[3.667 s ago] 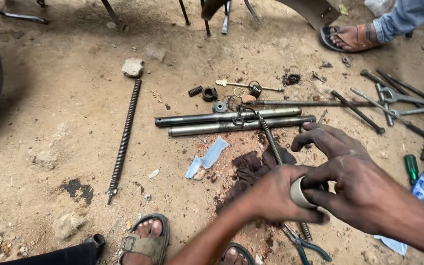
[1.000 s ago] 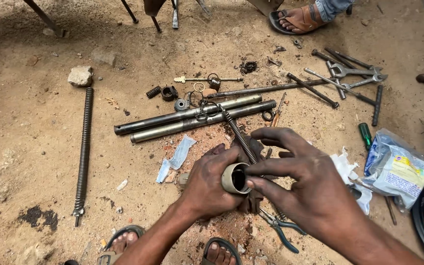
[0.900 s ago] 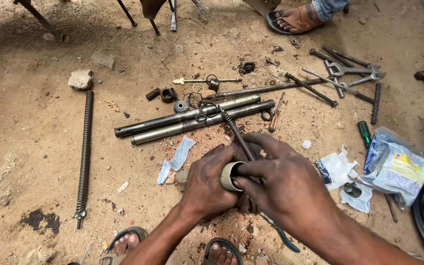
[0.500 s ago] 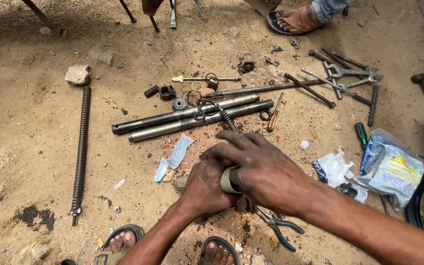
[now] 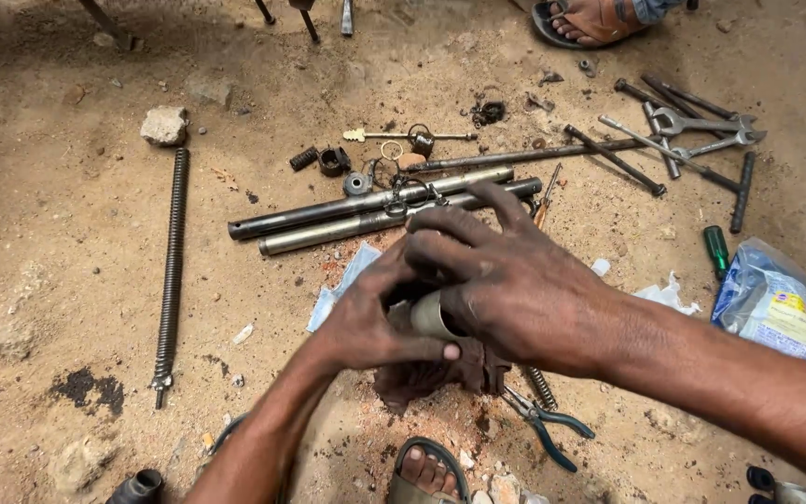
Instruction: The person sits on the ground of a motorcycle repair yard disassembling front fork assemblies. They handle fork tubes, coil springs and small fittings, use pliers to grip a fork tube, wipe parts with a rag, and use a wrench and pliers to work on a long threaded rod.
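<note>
While both hands close on the short pale metal sleeve, its axis lies roughly crosswise between them. The left hand pinches its near side with the thumb underneath; the right hand wraps its other end from above.

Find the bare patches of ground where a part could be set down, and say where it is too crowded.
Bare dirt lies between the long spring and the two tubes, and left of the spring toward the stone. It is crowded around the small rings above the tubes, among the wrenches at upper right, and under the left hand and right hand holding a metal sleeve.
</note>
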